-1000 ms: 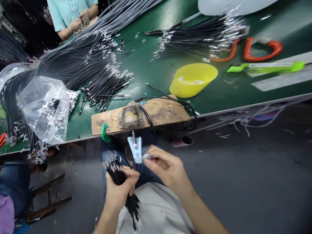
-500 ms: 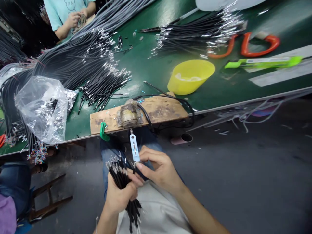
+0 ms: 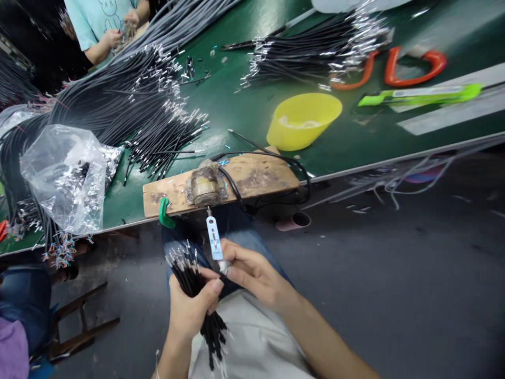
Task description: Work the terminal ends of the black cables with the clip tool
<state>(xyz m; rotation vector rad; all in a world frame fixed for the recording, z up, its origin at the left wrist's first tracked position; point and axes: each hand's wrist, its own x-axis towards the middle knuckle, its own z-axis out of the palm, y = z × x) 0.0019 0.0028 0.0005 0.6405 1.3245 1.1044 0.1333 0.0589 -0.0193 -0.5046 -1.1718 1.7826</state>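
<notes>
A bundle of short black cables (image 3: pixel 189 279) with bare silvery ends is wrapped in my left hand (image 3: pixel 195 305), the ends pointing up and away from me. My right hand (image 3: pixel 250 268) pinches a small whitish, crumpled-looking piece (image 3: pixel 224 267) between thumb and fingertips, just below a light blue flat holder (image 3: pixel 214 239). That holder hangs from the shaft of a small, grimy motor (image 3: pixel 205 185), which is fixed on a wooden board (image 3: pixel 260 176). My left thumb tip is close to the whitish piece; whether it touches cannot be seen.
A green clamp (image 3: pixel 165 213) grips the board at the table edge. A yellow cup (image 3: pixel 303 123), orange-handled tool (image 3: pixel 414 66), green cutter knife (image 3: pixel 422 96), cable piles (image 3: pixel 165 142) and a plastic bag (image 3: pixel 65 179) lie on the table. Across it, a person's hands (image 3: pixel 122 31) work.
The whitish piece now shows in my right fingertips, where a dark cable end was near the holder before. My left hand and the bundle have shifted slightly away from the holder.
</notes>
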